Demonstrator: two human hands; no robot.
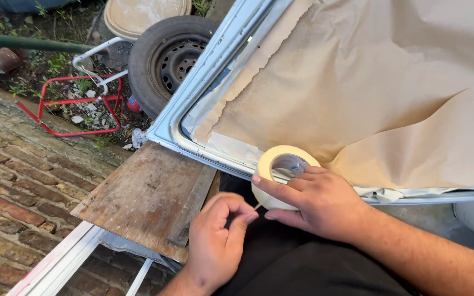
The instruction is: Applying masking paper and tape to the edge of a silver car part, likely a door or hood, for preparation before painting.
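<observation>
Down near our lap, we hold a tape roll [282, 174] in the right hand [316, 201], fingers wrapped over its rim and thumb under it. Our left hand [218, 238] sits just left of it, thumb and forefinger pinched together on the thin loose end of tape at the roll's near-left edge. So the hands are close together, nearly touching, both busy with the roll.

The roll rests against the near edge of a pale metal window frame [193, 93]. Brown paper [368, 82] covers the opening inside the frame, with strips of tape along its lower-left corner.

Left of our hands lies a worn wooden board [149, 194] over a white rail [61, 263], on a brick floor [12, 181]. Farther left stand a tyre [163, 60] and a red wire frame [78, 104] among weeds. A round tan tub [138, 13] sits at the far edge; we cannot tell what it holds.
</observation>
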